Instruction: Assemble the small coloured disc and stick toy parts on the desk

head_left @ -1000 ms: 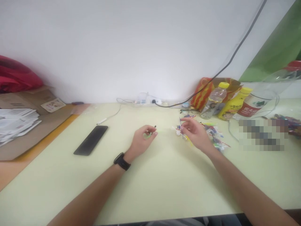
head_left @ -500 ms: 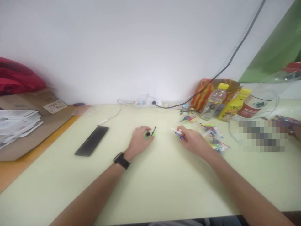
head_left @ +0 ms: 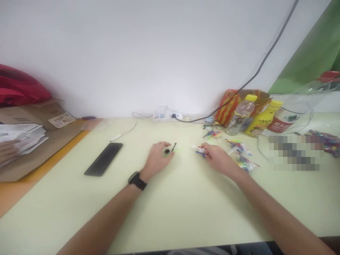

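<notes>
My left hand (head_left: pixel 158 158), with a black watch on its wrist, curls over the table around a small green plastic piece with a black round part (head_left: pixel 167 151). A small dark arrow-shaped piece (head_left: pixel 174 147) sticks up by its thumb. To the right, my right hand (head_left: pixel 218 158) pinches small plastic pieces (head_left: pixel 200 151) in white, red and blue. Their exact kind is too small to make out. Beyond that hand lie several clear bags of colourful small plastic parts (head_left: pixel 243 157).
A black phone (head_left: pixel 103 159) lies left of my hands. Bottles, one a yellow bottle (head_left: pixel 264 118), and a striped bag stand at the back right. Another person's hand (head_left: pixel 9 150) touches stacked papers (head_left: pixel 32 140) at far left. A colourful pile (head_left: pixel 325 140) lies far right.
My right hand has shifted slightly, turning the small pieces. The left hand stays put. A person's hand has appeared on the papers at left; the one at the right edge is gone.
</notes>
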Demonstrator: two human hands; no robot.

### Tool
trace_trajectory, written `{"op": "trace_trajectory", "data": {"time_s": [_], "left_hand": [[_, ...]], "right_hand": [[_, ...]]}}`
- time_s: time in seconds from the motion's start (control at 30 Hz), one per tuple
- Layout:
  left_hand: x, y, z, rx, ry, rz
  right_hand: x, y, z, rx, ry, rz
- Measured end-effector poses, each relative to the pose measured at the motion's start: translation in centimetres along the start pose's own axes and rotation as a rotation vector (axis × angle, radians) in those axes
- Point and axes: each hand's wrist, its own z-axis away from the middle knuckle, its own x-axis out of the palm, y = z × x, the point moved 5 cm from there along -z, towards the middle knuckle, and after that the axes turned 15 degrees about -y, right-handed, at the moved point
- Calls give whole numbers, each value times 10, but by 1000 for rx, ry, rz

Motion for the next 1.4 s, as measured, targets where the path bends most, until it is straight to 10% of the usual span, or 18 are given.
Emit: {"op": "trace_trajectory", "data": {"time_s": [0.33, 0.83, 1.4], "left_hand": [[-30, -26, -4, -181, 24, -29], [-27, -5, -1, -32, 29, -99], [6, 14, 1, 110, -168, -292]], "right_hand": [[-2, -1, 2, 35, -5, -14], [-17, -21, 14, 4, 273, -95], [-4, -42, 15, -120, 154, -62]]}}
